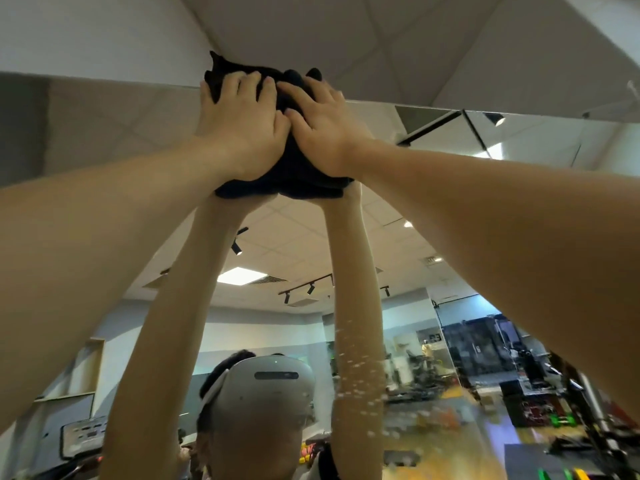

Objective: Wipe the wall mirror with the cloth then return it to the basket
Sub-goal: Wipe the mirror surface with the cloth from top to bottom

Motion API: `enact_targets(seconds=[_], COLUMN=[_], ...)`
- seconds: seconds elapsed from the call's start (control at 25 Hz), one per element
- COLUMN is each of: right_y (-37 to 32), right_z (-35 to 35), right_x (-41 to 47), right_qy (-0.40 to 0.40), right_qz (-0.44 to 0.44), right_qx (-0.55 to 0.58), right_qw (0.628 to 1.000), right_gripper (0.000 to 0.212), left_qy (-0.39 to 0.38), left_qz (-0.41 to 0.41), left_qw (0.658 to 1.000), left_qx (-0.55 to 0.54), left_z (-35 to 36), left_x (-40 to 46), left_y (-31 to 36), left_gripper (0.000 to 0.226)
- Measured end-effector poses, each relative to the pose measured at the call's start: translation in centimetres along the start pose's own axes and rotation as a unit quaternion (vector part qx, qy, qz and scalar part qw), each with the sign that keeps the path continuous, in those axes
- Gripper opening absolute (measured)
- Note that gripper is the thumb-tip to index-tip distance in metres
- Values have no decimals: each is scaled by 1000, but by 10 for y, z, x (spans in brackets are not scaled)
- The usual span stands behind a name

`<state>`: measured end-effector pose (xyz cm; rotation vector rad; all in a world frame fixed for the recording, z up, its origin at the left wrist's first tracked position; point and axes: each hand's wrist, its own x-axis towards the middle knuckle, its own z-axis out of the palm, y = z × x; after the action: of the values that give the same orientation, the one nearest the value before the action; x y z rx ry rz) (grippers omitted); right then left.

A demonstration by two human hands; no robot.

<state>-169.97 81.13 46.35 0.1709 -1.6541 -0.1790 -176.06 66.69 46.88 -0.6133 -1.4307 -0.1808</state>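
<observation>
Ceiling tiles [450,39] and a white wall [86,32] fill the top of the head view, above the upper edge of the wall mirror [104,140]. Both hands are raised side by side against the glass at that edge: the left hand [239,126] and right hand [325,133] press flat, fingers spread, on a bunched black cloth [294,178], thumbs nearly touching. White droplets or foam [360,368] speckle the glass lower down. Reflected there are the person's arms, a white headset [266,389], track lights, a lit ceiling panel and a cluttered room with dark racks.
</observation>
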Motion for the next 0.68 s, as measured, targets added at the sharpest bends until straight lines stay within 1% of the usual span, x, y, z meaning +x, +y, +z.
enact_targets(seconds=[0.32,0.44,0.6,0.68], right_y=[106,140,184,203], right_z=[-41,-51,-65,-70], right_x=[-30,-37,-50,-56], right_qy=[-1,3,12,14], right_qz=[-5,-4,15,18], right_qx=[-1,0,-1,1], right_qw=[1000,1000,1000,1000], right_gripper=[52,52,54,57], left_qy=[-4,-6,-10,-9], left_qz=[-7,-4,24,25], left_qw=[1000,1000,1000,1000], left_qx=[-7,-6,-8,-15], left_z=[20,26,33,38], left_x=[28,42,58,63], left_y=[115,147,193,210], left_gripper=[62,62,63,63])
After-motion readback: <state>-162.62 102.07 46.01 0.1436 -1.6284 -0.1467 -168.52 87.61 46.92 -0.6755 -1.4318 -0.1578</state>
